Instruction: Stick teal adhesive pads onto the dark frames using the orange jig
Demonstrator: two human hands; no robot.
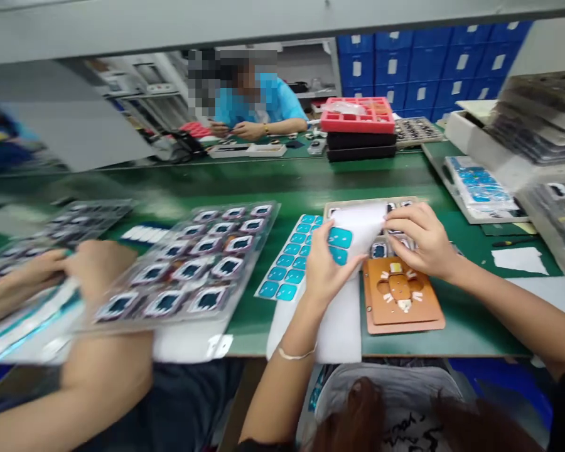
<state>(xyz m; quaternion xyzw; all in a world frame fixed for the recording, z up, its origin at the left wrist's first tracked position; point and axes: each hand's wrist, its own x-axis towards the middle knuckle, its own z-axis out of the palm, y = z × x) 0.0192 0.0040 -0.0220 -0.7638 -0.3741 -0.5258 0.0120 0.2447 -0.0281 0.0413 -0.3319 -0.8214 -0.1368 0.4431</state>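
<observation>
Over the orange jig [402, 301], the left hand [327, 267] pinches a white sheet [353, 229] bearing teal stickers [287, 263], the right hand [417, 238] grips its top edge; most stickers seem unused.

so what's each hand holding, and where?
Both hold the white backing sheet: left hand pinches its curled middle by a teal sticker, right hand grips the top right edge.

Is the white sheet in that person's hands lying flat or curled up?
Curled up. The left hand and right hand bend the white sheet over, teal stickers showing on its underside.
</observation>
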